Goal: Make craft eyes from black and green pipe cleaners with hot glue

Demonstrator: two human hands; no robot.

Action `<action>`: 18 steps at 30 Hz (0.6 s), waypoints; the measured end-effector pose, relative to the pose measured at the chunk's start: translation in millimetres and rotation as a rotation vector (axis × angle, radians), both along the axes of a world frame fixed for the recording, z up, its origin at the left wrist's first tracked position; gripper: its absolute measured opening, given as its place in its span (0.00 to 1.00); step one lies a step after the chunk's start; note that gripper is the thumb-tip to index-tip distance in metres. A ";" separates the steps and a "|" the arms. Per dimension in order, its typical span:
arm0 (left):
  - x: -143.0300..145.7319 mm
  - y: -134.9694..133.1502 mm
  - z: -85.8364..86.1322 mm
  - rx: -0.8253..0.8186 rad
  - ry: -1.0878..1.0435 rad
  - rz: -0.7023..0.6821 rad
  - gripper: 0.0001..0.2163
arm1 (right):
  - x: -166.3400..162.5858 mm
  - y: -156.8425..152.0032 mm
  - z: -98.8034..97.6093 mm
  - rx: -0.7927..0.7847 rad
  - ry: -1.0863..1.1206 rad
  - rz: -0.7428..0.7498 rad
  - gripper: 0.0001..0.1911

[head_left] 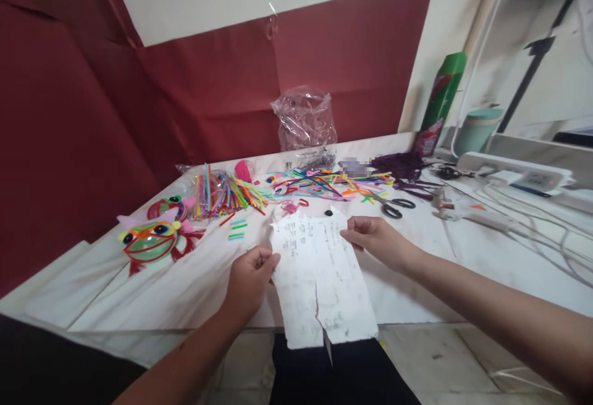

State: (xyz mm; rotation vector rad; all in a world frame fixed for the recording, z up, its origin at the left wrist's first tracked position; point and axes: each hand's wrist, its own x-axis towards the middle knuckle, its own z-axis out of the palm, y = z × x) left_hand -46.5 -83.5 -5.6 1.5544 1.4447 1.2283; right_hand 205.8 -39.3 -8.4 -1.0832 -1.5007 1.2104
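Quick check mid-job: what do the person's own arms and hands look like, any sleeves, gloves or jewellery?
Left hand and right hand are bare: no gloves, no rings visible on the fingers. The left forearm and right forearm are uncovered to the frame edge, with no sleeve, watch or wristband in view.

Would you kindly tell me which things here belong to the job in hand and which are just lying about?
In hand: paper, partly torn, held by left hand and right hand.
Lying about: scissors, coloured sticks, craft mask, plastic bag, green can, power strip.
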 end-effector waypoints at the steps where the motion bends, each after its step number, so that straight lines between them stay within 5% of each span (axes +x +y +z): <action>1: -2.3 -0.2 -0.5 -0.010 0.022 -0.003 0.10 | 0.0 -0.2 0.4 0.012 -0.031 0.001 0.16; 6: -10.4 2.8 -3.0 -0.005 0.043 -0.048 0.13 | 4.3 3.7 -7.0 0.043 -0.133 0.001 0.17; 13: -9.2 17.6 8.0 0.290 0.061 0.156 0.09 | 10.0 8.2 -15.5 0.009 -0.145 -0.011 0.20; 15: -9.2 28.3 12.9 0.378 0.127 0.080 0.11 | 12.2 9.5 -16.1 0.011 -0.160 -0.008 0.21; 18: -9.9 44.1 21.0 0.388 0.204 -0.220 0.14 | 19.8 13.7 -19.2 0.056 -0.196 -0.003 0.21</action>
